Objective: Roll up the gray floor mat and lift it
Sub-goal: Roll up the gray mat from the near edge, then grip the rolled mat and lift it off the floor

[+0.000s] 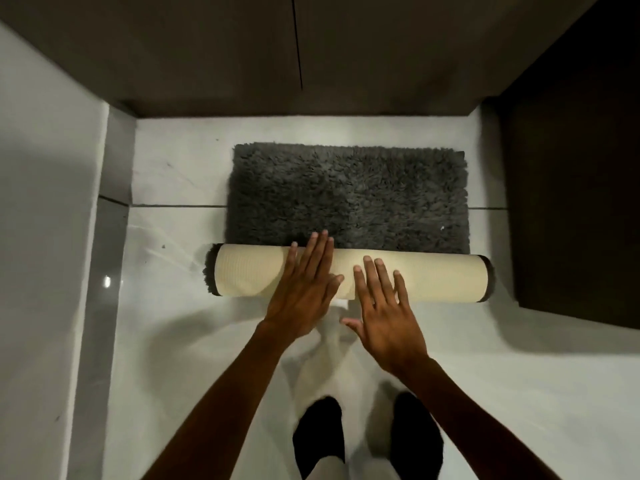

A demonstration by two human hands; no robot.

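The gray shaggy floor mat (349,195) lies on the white floor, its near part rolled into a tube that shows the cream backing (440,280). The roll stretches left to right across the mat's near edge. My left hand (304,289) rests flat on the roll's middle, fingers spread and reaching onto the gray pile. My right hand (384,306) lies flat beside it on the roll, fingers apart. Neither hand grips the mat.
A dark cabinet front (298,53) closes the space behind the mat. A dark panel (571,202) stands at the right and a pale wall (45,202) at the left. My two dark-socked feet (320,434) stand on the white floor (519,393) near me.
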